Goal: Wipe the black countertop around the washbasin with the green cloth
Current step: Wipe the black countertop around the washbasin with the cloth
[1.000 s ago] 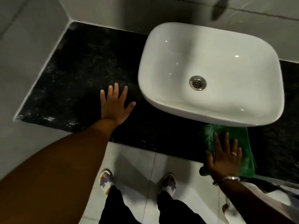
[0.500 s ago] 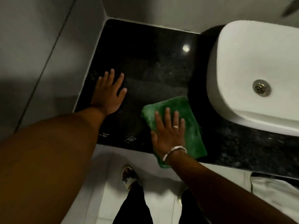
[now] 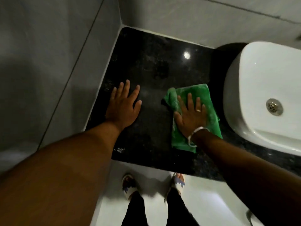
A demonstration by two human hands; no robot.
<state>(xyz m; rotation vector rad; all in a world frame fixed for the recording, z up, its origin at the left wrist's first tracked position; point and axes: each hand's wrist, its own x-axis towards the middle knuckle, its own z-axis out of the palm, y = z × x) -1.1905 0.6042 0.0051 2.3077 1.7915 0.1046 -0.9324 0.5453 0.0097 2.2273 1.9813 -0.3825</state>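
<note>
pressing green cloth [image 3: 202, 97] flat: right hand [image 3: 189, 116] (fingers spread), washbasin [image 3: 260, 79] beside; left hand [image 3: 123, 106] splayed on countertop [image 3: 154, 66].

— Where are your hands?

— My left hand [image 3: 123, 106] lies palm down, flat, fingers spread and pointing away from me, thumb out to the right. The forearm runs back toward me, bare, filling the lower left of the view.

— And the other?

— My right hand [image 3: 189, 115] is also flat, palm down, fingers apart and stretched forward. A ring sits on one finger, a pale bangle circles the wrist. That arm comes in from the lower right, bare and straight at the wrist.

— Close together?

— Side by side, apart, not touching. Neither hand curls or grips; both press open. Below, my two feet stand apart, legs in dark trousers.
</note>
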